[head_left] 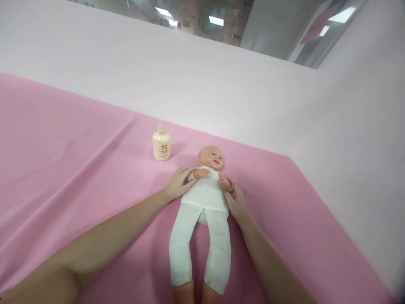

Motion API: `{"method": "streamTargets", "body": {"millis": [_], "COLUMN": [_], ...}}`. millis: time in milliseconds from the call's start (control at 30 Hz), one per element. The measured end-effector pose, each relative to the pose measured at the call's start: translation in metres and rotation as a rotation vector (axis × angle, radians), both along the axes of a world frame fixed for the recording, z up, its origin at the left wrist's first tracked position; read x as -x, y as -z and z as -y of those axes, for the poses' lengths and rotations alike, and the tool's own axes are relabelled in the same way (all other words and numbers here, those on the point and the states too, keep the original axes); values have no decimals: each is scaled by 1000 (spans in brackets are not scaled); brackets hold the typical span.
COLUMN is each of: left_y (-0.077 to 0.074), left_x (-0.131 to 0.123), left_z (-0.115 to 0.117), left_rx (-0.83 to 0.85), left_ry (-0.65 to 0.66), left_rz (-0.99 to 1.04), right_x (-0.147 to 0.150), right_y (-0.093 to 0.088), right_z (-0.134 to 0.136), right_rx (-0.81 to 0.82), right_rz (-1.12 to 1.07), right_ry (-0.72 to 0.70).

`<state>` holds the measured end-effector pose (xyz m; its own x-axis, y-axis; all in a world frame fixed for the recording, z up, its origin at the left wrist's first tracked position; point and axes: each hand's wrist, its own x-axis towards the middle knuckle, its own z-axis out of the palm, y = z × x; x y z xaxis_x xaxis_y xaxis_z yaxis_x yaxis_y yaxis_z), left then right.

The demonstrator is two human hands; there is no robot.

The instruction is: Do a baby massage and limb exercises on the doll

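A baby doll with a white cloth body lies on its back, head away from me and legs toward me. Its bare plastic head is turned to the right. My left hand is closed around the doll's arm on the left side, thumb near its wrist. On the other side, my right hand grips the doll's other arm close to the wrist, with its fingers partly hidden behind that arm. Both doll hands rest up by its chest. Beyond my left hand stands a cream pump bottle with dark print, upright and untouched.
Pink cloth covers the surface under the doll, with long creases on the left. A white wall rises behind it and another along the right. Above is a window with reflected ceiling lights.
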<state>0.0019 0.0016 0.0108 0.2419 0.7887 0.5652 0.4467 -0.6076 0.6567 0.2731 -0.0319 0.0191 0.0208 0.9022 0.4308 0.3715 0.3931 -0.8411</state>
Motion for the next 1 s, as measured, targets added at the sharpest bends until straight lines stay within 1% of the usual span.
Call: {"method": "streamTargets", "body": {"millis": [100, 200, 433, 600, 767, 867, 1000], "left_y": [1, 2, 9, 13, 13, 16, 25], "left_x": [1, 3, 6, 7, 6, 7, 9], "left_z": [-1, -2, -7, -11, -10, -12, -19], "left_rx": [4, 23, 126, 202, 285, 315, 322], "left_ry": [1, -25, -71, -27, -43, -51, -86], "left_rz": [3, 48, 253, 434, 551, 613, 685], "right_x": [0, -1, -1, -2, -6, -11, -17], "right_y": [0, 2, 3, 0, 2, 8, 16], "right_z": [0, 0, -4, -4, -11, -22, -33], "right_rx": [5, 23, 101, 95, 40, 8, 91], "right_rz": [-3, -12, -253, -351, -426, -563, -747], "right_ry": [3, 19, 101, 178, 244, 271, 293]}}
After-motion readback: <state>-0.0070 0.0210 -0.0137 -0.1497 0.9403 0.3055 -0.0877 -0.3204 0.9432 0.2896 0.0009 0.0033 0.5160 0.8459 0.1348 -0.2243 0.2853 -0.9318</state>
